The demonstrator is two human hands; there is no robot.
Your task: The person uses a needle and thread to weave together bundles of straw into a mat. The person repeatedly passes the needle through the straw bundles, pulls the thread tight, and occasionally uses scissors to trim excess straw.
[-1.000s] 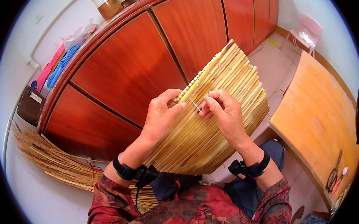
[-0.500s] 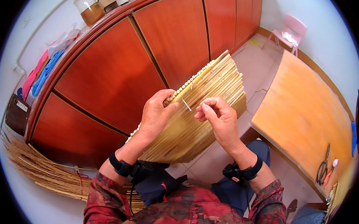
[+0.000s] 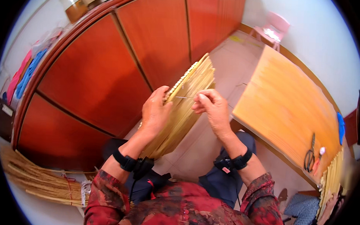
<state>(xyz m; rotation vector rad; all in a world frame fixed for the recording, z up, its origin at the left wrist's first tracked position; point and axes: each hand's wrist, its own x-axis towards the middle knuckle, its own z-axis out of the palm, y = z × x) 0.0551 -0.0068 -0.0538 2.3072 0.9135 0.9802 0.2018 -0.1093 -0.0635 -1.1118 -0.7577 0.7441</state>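
A bundle of pale yellow reeds, laid side by side as a mat with a bumpy stitched left edge, stands tilted between my hands. My left hand is closed around that edge, thumb on the reeds. A thin pale needle-like strand reaches from beside my left thumb toward my right hand, whose thumb and forefinger are pinched near the strand's far end. What exactly they hold is too small to make out.
Red cabinets curve along the left, straw bundles below. On the right are a wooden table with scissors, an orange-handled tool and a blue item, another person's hand with reeds, and a pink chair behind.
The mat has turned to show less of its face, and both hands are slightly higher. The view has swung rightward, bringing another person's arm into sight at the lower right.
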